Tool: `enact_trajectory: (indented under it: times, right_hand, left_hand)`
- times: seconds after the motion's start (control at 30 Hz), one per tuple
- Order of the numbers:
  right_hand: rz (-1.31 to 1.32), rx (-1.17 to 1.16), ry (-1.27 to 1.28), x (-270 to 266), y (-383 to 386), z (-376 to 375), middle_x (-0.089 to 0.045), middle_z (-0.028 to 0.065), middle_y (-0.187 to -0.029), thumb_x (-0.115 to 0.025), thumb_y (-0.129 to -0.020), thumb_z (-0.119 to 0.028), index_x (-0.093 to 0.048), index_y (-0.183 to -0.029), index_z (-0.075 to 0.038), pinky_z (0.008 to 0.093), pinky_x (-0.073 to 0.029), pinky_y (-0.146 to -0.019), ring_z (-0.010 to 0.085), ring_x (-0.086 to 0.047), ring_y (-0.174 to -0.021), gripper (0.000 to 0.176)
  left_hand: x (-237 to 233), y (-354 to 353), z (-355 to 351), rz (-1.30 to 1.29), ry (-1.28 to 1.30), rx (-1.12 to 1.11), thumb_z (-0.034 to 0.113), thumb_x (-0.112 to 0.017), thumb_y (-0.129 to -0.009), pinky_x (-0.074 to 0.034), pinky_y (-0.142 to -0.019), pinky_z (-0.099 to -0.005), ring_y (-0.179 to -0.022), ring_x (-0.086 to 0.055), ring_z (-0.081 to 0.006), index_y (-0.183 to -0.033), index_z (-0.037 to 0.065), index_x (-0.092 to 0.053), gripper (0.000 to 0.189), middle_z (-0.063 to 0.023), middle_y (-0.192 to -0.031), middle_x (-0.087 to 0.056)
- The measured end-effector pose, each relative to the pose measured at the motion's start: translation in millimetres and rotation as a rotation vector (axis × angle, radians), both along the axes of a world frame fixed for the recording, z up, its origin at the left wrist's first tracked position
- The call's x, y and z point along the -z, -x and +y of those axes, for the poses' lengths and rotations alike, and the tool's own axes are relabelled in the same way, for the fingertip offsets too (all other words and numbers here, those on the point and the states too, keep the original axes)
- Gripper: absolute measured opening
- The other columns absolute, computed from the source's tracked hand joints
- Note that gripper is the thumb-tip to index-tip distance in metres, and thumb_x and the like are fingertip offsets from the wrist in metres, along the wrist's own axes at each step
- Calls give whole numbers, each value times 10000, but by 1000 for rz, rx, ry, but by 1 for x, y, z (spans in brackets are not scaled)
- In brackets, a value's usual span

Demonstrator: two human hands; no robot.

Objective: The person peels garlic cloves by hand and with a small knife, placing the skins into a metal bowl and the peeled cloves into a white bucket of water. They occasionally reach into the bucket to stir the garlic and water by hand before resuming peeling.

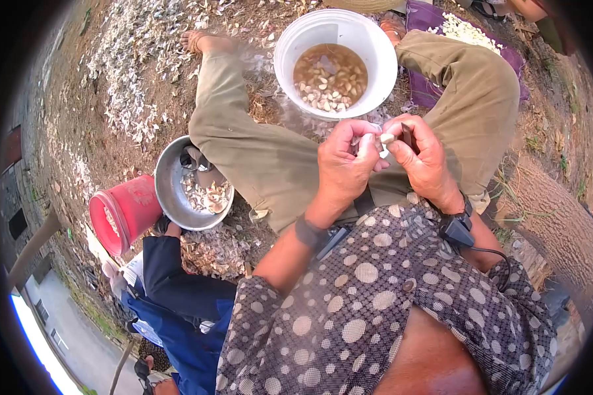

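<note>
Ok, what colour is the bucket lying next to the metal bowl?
Red: the bucket lies tipped beside the metal bowl, head view.

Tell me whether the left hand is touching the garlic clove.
Touching. Head view: left hand pinches the garlic clove against the right hand, which grips a knife.

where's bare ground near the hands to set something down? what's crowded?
Barest: dirt strip between right knee and log; also dirt patch above the red bucket, left of the metal bowl, few peels. Crowded: white bowl fills the gap between the legs, peels around it. Left hand and right hand pinch a clove.
</note>
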State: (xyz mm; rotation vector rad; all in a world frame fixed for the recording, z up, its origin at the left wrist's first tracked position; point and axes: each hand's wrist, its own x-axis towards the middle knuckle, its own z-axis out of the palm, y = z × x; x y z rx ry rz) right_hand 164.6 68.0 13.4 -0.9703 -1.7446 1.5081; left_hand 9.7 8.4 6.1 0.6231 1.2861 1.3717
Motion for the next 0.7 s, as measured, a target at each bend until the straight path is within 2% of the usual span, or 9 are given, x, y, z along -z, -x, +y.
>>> enact_trajectory:
  times: [0.17,0.3,0.37,0.4,0.5,0.53,0.6,0.67,0.7]
  right_hand:
    - [460,92,586,7,-12,4,-600,44,-1090,-621,-1021,-176,-556,-1108,-58,195,-404,-569,53,-495,-726,160]
    - [752,143,803,10,-27,14,-587,57,-1073,-610,-1029,-219,-547,-1126,-73,177,-327,-534,41,-409,-668,186]
    - [879,122,848,10,-41,19,-572,52,-1031,-599,-1035,-220,-537,-1141,-80,181,-320,-528,46,-387,-646,186]
    - [944,105,863,9,-50,25,-564,49,-1011,-594,-1038,-221,-532,-1149,-83,183,-317,-524,48,-376,-635,187]
    - [961,190,701,-3,-98,64,-539,18,-910,-578,-1044,-203,-525,-1113,-103,190,-304,-497,51,-361,-615,132]
    - [965,224,642,-13,-115,80,-538,13,-893,-577,-1044,-199,-526,-1098,-107,190,-303,-492,50,-364,-614,118]
    - [785,519,457,-30,-158,116,-533,-11,-828,-584,-1043,-203,-539,-1032,-113,184,-302,-481,46,-393,-625,102]
    - [668,654,374,-31,-206,157,-524,-22,-786,-592,-1039,-202,-552,-1023,-110,192,-318,-472,46,-406,-607,101]
    - [588,725,352,-32,-227,175,-519,-23,-771,-594,-1039,-199,-554,-1017,-110,194,-322,-471,46,-409,-601,99]
  left_hand:
    - [0,1,-2,-116,23,42,10,-550,-993,-574,-567,-251,-616,-628,-90,-1055,-10,-608,87,-49,-843,-636]
    - [-5,-1,-4,-12,36,112,15,-540,-995,-592,-633,-265,-609,-582,-67,-1068,-7,-602,99,-51,-883,-639]
    - [-12,-3,0,168,151,198,6,-556,-967,-576,-700,-277,-674,-602,-102,-1090,-13,-601,132,-56,-913,-638]
    - [-16,-4,4,263,199,239,1,-564,-953,-567,-734,-283,-707,-612,-119,-1101,-15,-600,153,-59,-928,-638]
    - [8,3,9,753,-96,523,-3,-591,-892,-520,-858,-316,-905,-620,-188,-1157,-17,-599,265,-93,-1049,-622]
    - [7,-1,14,745,-95,595,-5,-595,-878,-507,-880,-325,-952,-603,-202,-1189,-13,-589,311,-107,-1090,-607]
    - [4,-9,23,740,-83,733,-9,-604,-851,-481,-925,-343,-1047,-571,-230,-1254,-5,-570,404,-134,-1172,-575]
    - [7,-16,29,805,-87,863,51,-577,-884,-459,-1031,-433,-1243,-541,-392,-1400,-6,-476,529,-228,-1380,-515]
    - [10,-20,32,823,-47,926,65,-567,-896,-443,-1056,-443,-1279,-517,-420,-1400,-11,-481,517,-251,-1404,-501]
